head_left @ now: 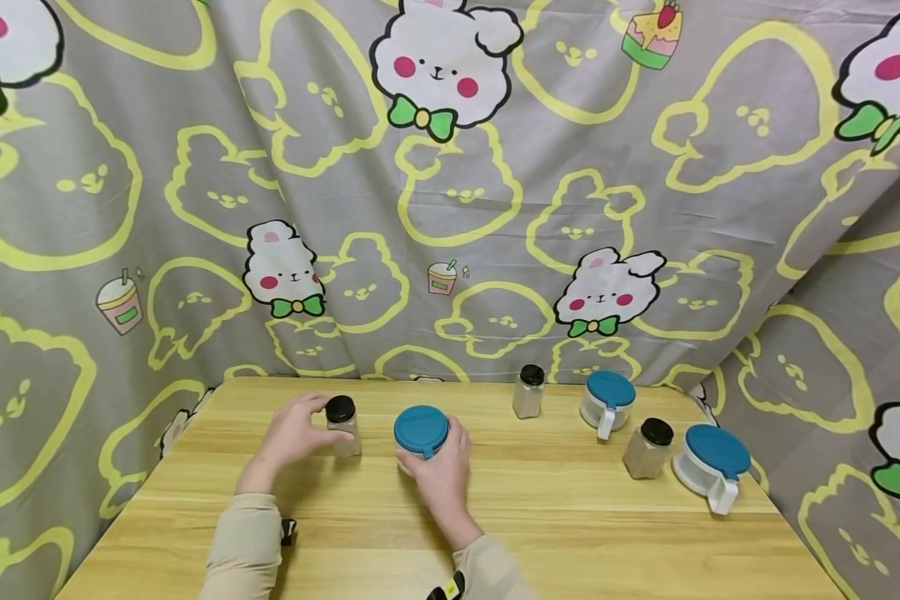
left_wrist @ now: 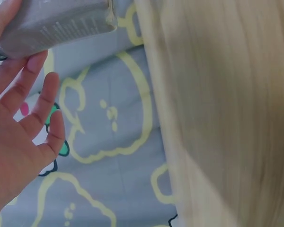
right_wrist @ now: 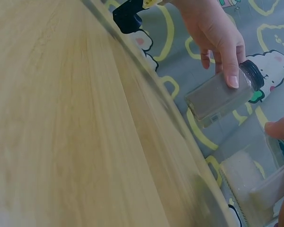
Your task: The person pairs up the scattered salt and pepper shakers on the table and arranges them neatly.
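Observation:
On the left of the head view, my left hand holds a clear glass spice jar with a black lid, thumb and fingers on its sides. The left wrist view shows the same jar pinched near its lid, the lower fingers loosely bent. To its right, my right hand grips a clear seasoning pot with a blue lid. White granules show inside that pot in the right wrist view. Whether either container touches the table cannot be told.
At the right of the wooden table stand two black-lidded jars and two blue-lidded pots with white handles. A patterned grey curtain hangs behind and at both sides.

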### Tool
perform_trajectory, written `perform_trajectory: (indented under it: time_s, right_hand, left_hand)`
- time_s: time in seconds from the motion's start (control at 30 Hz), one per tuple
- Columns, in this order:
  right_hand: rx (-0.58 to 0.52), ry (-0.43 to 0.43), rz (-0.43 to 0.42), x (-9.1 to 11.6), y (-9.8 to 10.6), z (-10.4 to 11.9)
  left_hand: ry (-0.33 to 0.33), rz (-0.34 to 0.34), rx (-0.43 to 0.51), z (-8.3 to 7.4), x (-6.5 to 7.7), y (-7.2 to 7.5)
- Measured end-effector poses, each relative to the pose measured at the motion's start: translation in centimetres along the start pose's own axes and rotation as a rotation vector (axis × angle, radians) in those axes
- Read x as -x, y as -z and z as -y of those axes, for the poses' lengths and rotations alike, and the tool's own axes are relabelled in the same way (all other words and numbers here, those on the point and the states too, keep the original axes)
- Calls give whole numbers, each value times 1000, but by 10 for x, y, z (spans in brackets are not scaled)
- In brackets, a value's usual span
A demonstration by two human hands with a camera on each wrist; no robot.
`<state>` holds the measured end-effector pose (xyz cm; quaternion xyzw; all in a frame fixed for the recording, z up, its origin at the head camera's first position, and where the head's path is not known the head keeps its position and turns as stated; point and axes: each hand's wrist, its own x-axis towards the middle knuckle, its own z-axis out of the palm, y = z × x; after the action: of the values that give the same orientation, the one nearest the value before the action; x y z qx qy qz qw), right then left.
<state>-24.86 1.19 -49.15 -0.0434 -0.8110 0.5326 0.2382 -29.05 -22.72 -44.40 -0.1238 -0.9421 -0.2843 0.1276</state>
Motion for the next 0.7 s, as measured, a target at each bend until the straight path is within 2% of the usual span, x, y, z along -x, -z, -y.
perform_trajectory:
  time_s: [0.37,0.7]
  right_hand:
    - [-30,-28,26,3,-13,9]
    - [-47,1,55,8,-27,18]
  left_hand:
    - [-13,-23,3,12,3,9]
    - [0,-24,-2,22,4,14]
